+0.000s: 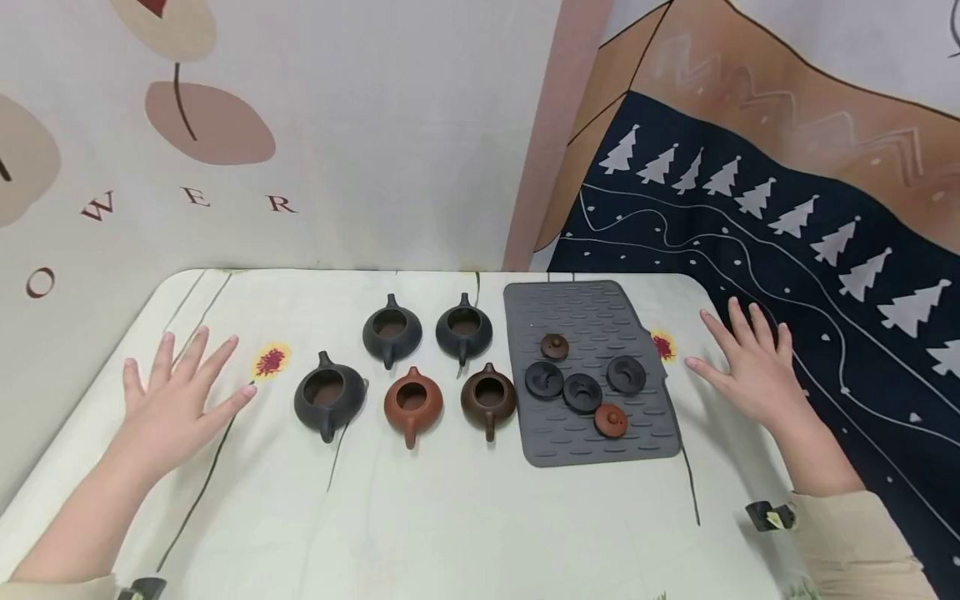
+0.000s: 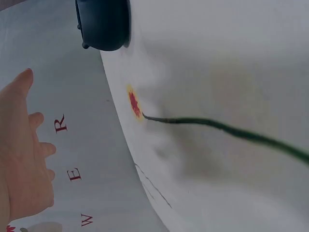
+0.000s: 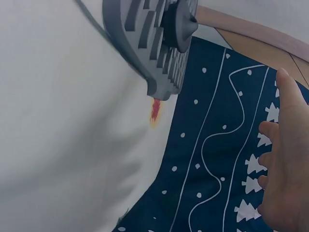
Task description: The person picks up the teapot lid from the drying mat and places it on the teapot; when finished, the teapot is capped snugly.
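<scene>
My left hand point(image 1: 172, 408) is held with fingers spread over the left part of the table, holding nothing. The closest thing to it is a black teapot without a lid point(image 1: 350, 407). On the other side, my right hand point(image 1: 757, 375) is likewise spread, just right of a grey ribbed mat point(image 1: 555, 446). Two more black teapots point(image 1: 392, 342) stand behind, lidless, beside a reddish-brown teapot point(image 1: 413, 423) and a dark brown teapot point(image 1: 489, 412) in front. On the mat lie several black lids point(image 1: 582, 393), a brown lid point(image 1: 554, 347) and a reddish lid point(image 1: 611, 421).
A white cloth point(image 1: 420, 525) with printed flowers and stems covers the table. Behind it hangs a pale printed curtain point(image 1: 390, 167); at the right is a dark blue cloth with white trees point(image 1: 795, 275). Dark bands point(image 1: 770, 517) sit at the wrists.
</scene>
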The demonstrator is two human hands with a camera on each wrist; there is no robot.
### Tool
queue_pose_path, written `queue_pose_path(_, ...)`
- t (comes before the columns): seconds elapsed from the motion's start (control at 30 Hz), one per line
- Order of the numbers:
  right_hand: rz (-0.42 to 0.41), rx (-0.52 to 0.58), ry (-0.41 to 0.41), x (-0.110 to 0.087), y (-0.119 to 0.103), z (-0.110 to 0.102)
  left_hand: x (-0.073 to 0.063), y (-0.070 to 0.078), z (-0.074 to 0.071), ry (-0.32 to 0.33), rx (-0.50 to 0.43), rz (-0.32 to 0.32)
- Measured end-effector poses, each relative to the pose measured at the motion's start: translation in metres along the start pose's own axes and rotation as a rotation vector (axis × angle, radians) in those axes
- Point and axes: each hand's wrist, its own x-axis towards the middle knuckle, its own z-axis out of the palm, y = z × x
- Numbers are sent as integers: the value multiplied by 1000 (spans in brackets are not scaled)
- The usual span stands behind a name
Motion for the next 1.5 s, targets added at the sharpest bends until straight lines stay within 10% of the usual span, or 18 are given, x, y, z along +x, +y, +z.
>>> queue_pose_path(1.0,-74,299,245,-17,-43,38,-3,49,49,156,-330,69)
queue_pose_path(1.5,-28,491,315,-12,-54,68,-8,48,72,71,-554,-13)
